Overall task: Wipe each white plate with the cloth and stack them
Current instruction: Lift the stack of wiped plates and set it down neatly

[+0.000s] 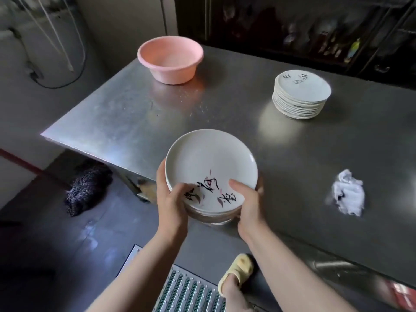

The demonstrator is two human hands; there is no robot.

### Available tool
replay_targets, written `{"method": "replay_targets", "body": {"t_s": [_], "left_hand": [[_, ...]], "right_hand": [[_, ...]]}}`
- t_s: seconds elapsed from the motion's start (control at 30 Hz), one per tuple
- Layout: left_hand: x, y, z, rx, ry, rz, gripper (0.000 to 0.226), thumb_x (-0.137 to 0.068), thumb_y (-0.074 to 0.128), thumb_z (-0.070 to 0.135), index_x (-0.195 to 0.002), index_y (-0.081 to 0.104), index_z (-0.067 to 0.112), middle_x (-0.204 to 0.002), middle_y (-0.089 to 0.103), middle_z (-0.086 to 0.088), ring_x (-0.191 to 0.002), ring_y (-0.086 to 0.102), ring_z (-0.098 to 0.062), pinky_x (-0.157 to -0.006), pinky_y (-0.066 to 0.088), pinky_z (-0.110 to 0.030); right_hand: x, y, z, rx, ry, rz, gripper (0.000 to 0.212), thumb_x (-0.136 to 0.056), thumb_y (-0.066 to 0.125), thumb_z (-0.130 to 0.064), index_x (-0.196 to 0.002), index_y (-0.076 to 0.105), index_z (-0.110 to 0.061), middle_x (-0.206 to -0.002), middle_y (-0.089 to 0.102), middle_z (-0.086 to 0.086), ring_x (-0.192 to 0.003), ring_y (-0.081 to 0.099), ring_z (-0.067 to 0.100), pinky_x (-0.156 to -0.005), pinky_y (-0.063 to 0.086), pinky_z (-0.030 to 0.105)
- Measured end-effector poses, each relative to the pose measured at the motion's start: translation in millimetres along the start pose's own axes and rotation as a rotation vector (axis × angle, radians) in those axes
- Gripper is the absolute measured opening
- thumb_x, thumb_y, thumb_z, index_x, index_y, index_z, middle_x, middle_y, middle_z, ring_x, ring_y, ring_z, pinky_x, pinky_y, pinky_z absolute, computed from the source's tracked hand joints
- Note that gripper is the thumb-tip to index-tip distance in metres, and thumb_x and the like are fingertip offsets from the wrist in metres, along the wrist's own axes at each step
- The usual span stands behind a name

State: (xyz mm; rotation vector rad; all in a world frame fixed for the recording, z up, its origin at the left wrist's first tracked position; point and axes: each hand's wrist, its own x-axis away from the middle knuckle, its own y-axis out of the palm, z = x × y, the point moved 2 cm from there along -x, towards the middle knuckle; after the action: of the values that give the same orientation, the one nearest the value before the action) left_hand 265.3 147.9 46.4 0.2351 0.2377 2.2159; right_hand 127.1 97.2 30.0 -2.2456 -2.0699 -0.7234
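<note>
Both hands grip a short stack of round white plates with black brush lettering (210, 174) at the near edge of the steel table (315, 154): the left hand (171, 203) curls round its left rim, thumb on the top plate, and the right hand (247, 203) clasps the right rim likewise. A crumpled white cloth (349, 194) lies on the table to the right, and a taller stack of matching plates (300, 94) stands farther back.

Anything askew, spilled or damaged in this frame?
Nothing is broken. The near stack of plates, held by both hands, sits at the table edge with its top plate tilted. The cloth lies crumpled and unused to the right.

Steel table (126, 122), grey floor (56, 244), dark cabinet (292, 25).
</note>
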Motion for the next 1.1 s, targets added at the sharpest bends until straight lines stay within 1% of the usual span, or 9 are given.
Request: {"method": "replay_targets", "body": {"t_s": [0.1, 0.23, 0.43, 0.6, 0.67, 0.77, 0.87, 1.0, 1.1], "left_hand": [[25.4, -37.4, -0.5, -0.002, 0.039, 0.037, 0.077, -0.050, 0.061, 0.025, -0.127, 0.056, 0.022, -0.125, 0.060, -0.016, -0.109, 0.058, -0.025, -0.083, 0.047, -0.033], [55.3, -75.1, -12.0, -0.005, 0.038, 0.058, 0.071, -0.052, 0.061, 0.024, -0.123, 0.059, 0.032, -0.125, 0.060, -0.014, -0.110, 0.057, -0.023, -0.085, 0.047, -0.035], [94.2, -106.2, -51.6, -0.032, -0.036, 0.135, 0.068, -0.054, 0.061, 0.023, -0.120, 0.058, 0.037, -0.124, 0.060, -0.011, -0.109, 0.057, -0.023, -0.082, 0.046, -0.037], [119.5, -114.6, -112.2, -0.025, -0.079, 0.226, 0.068, -0.055, 0.062, 0.024, -0.122, 0.058, 0.034, -0.125, 0.060, -0.007, -0.116, 0.056, -0.025, -0.090, 0.048, -0.038], [129.0, -114.1, -143.0, -0.026, -0.110, 0.241, 0.069, -0.055, 0.062, 0.022, -0.124, 0.057, 0.031, -0.126, 0.059, -0.010, -0.116, 0.056, -0.029, -0.091, 0.049, -0.041], [135.0, -111.0, -189.9, -0.051, -0.099, 0.202, 0.066, -0.063, 0.056, 0.008, -0.125, 0.057, 0.032, -0.117, 0.064, 0.000, -0.107, 0.061, -0.017, -0.077, 0.053, -0.023], [133.2, -106.5, -241.6, -0.050, -0.103, 0.165, 0.065, -0.065, 0.052, 0.004, -0.125, 0.056, 0.029, -0.112, 0.066, 0.003, -0.101, 0.063, -0.012, -0.073, 0.052, -0.018], [124.5, -88.2, -310.1, -0.010, -0.113, 0.099, 0.072, -0.060, 0.061, 0.020, -0.131, 0.052, 0.022, -0.115, 0.065, 0.005, -0.104, 0.063, -0.009, -0.074, 0.052, -0.016], [112.3, -71.2, -363.8, -0.011, -0.133, 0.052, 0.076, -0.055, 0.061, 0.032, -0.130, 0.053, 0.025, -0.114, 0.065, 0.008, -0.105, 0.062, -0.010, -0.075, 0.052, -0.018]], "right_hand": [[35.2, 4.4, 23.5, -0.003, 0.002, -0.034, 0.053, -0.058, 0.071, -0.013, -0.105, 0.064, -0.037, -0.100, 0.073, -0.001, -0.093, 0.069, 0.022, -0.082, 0.056, 0.043], [70.7, 0.9, 51.0, 0.029, 0.020, -0.052, 0.055, -0.059, 0.070, -0.012, -0.110, 0.064, -0.031, -0.099, 0.074, -0.006, -0.090, 0.070, 0.012, -0.073, 0.055, 0.027], [93.1, -22.1, 91.1, 0.103, 0.104, -0.108, 0.064, -0.062, 0.067, -0.009, -0.122, 0.059, -0.030, -0.110, 0.071, -0.003, -0.099, 0.067, 0.016, -0.081, 0.057, 0.033], [84.3, -58.5, 133.1, 0.148, 0.165, -0.153, 0.063, -0.063, 0.066, -0.009, -0.120, 0.058, -0.032, -0.110, 0.070, -0.003, -0.100, 0.067, 0.015, -0.074, 0.057, 0.027], [78.0, -79.2, 153.7, 0.171, 0.192, -0.153, 0.064, -0.062, 0.067, -0.011, -0.122, 0.057, -0.032, -0.112, 0.070, -0.002, -0.100, 0.067, 0.016, -0.074, 0.057, 0.029], [64.0, -110.9, 190.0, 0.193, 0.215, -0.123, 0.066, -0.061, 0.068, -0.013, -0.123, 0.057, -0.033, -0.113, 0.070, 0.000, -0.103, 0.066, 0.021, -0.078, 0.058, 0.038], [43.2, -143.6, 233.0, 0.208, 0.216, -0.091, 0.065, -0.061, 0.070, -0.015, -0.122, 0.058, -0.036, -0.115, 0.068, 0.001, -0.106, 0.065, 0.025, -0.087, 0.055, 0.050], [4.9, -191.1, 283.8, 0.185, 0.201, -0.005, 0.067, -0.058, 0.071, -0.016, -0.120, 0.059, -0.038, -0.114, 0.069, 0.000, -0.105, 0.066, 0.025, -0.079, 0.057, 0.043], [-27.2, -224.1, 313.2, 0.161, 0.186, 0.071, 0.067, -0.057, 0.072, -0.016, -0.120, 0.060, -0.035, -0.114, 0.069, 0.001, -0.107, 0.064, 0.027, -0.087, 0.053, 0.049]]}}
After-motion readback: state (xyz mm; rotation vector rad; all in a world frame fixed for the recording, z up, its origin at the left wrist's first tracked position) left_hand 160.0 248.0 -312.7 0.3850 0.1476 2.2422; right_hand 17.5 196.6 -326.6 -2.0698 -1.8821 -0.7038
